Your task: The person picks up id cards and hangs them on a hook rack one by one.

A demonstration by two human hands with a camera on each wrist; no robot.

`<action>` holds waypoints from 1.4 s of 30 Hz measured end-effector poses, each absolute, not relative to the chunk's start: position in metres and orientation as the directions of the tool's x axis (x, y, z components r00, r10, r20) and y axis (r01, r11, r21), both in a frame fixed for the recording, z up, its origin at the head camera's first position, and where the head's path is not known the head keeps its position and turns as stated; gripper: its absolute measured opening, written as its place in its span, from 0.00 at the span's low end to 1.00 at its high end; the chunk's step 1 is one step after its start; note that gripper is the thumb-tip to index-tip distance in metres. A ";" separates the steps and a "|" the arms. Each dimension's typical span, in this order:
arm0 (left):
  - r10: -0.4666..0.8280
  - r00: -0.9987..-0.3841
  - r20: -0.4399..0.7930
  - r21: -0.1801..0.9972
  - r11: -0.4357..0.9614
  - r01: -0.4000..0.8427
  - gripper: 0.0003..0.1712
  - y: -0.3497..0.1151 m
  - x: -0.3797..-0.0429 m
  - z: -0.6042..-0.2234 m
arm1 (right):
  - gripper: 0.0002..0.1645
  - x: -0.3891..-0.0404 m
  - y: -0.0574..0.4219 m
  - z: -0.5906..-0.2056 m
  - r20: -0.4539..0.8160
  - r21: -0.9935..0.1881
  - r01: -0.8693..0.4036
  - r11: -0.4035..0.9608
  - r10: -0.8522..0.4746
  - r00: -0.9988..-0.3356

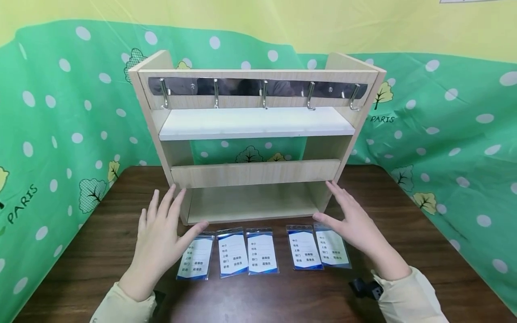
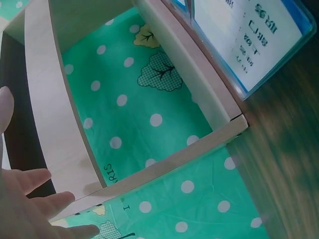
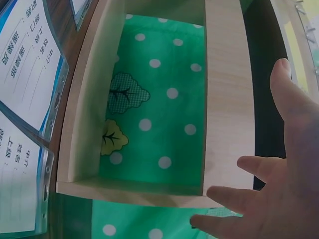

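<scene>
A light wooden rack (image 1: 254, 173) stands upright on the table, with a metal strip (image 1: 242, 87) of several hooks across its top. My left hand (image 1: 157, 244) is spread beside the rack's lower left corner, its thumb over the top of a badge card (image 1: 195, 260). On the other side my right hand (image 1: 359, 224) spreads its fingers by the lower right corner, thumb just over the edge of another badge card (image 1: 333, 249). Neither hand holds anything; whether the fingertips touch the rack I cannot tell. Between the hands lie more badge cards (image 1: 233, 253) in clear sleeves, laid flat.
Inside the rack runs a white shelf (image 1: 256, 123) below the hooks. The dark wooden table (image 1: 258, 300) extends on both sides. Behind it hangs a green and yellow cloth (image 1: 444, 134) with white dots. A black strap device (image 1: 365, 288) sits at the right wrist.
</scene>
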State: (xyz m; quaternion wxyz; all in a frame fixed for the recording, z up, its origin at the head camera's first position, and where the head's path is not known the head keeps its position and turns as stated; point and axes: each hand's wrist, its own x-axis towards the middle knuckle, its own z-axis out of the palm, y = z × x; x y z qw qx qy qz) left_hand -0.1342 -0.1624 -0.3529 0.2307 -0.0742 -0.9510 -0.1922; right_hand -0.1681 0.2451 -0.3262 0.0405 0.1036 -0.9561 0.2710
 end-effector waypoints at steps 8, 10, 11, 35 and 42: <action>0.031 -0.817 0.576 0.381 0.874 0.301 0.48 -0.169 -0.140 -0.348 | 0.50 -0.168 0.257 -0.333 0.058 -0.607 -0.157 0.779 -0.154 -0.986; 0.021 -0.806 0.591 0.400 0.860 0.316 0.46 -0.171 -0.141 -0.346 | 0.48 -0.168 0.260 -0.337 0.056 -0.618 -0.154 0.771 -0.153 -0.987; 0.018 -0.801 0.598 0.408 0.854 0.324 0.46 -0.171 -0.141 -0.346 | 0.47 -0.168 0.261 -0.339 0.053 -0.622 -0.149 0.769 -0.148 -0.988; 0.012 -0.721 0.693 0.415 0.811 0.412 0.40 -0.183 -0.148 -0.318 | 0.45 -0.177 0.276 -0.375 -0.020 -0.595 -0.035 0.803 -0.058 -0.998; 0.007 -0.702 0.712 0.418 0.799 0.432 0.39 -0.182 -0.152 -0.310 | 0.48 -0.182 0.280 -0.380 -0.058 -0.588 0.000 0.809 -0.042 -0.997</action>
